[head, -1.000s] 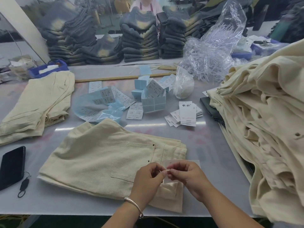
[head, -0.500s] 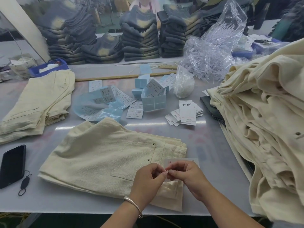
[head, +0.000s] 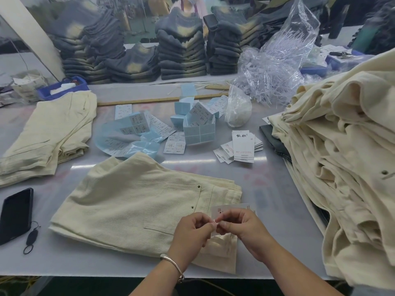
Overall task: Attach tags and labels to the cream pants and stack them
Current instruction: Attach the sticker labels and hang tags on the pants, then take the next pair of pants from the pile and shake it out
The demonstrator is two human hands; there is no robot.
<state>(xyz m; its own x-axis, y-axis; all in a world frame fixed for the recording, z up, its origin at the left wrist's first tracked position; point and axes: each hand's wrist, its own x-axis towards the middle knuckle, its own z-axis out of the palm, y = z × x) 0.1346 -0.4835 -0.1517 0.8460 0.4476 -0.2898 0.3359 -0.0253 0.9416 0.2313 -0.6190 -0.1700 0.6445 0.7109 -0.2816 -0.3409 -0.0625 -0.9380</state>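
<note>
A folded pair of cream pants (head: 132, 201) lies flat before me, waistband to the right. Over its waist corner my left hand (head: 192, 233) and my right hand (head: 239, 227) meet fingertip to fingertip, pinching a thin plastic tag fastener between them. A white hang tag (head: 220, 210) shows just behind my right fingers. To the left sits a small stack of folded cream pants (head: 49, 133). A tall heap of loose cream pants (head: 342, 159) fills the right side. White hang tags (head: 242, 146) and blue sticker label sheets (head: 198, 131) lie mid-table.
A black phone (head: 16, 214) with a lanyard rests at the left edge. A clear bag of plastic fasteners (head: 275, 69) and a small white bag (head: 238, 110) stand behind the labels. Stacks of dark jeans (head: 181, 48) line the back; a blue tray (head: 62, 87) sits far left.
Both hands stay pinched together over the waistband. The white hang tag has come more into view behind my right fingers. Nothing else on the table has shifted.
</note>
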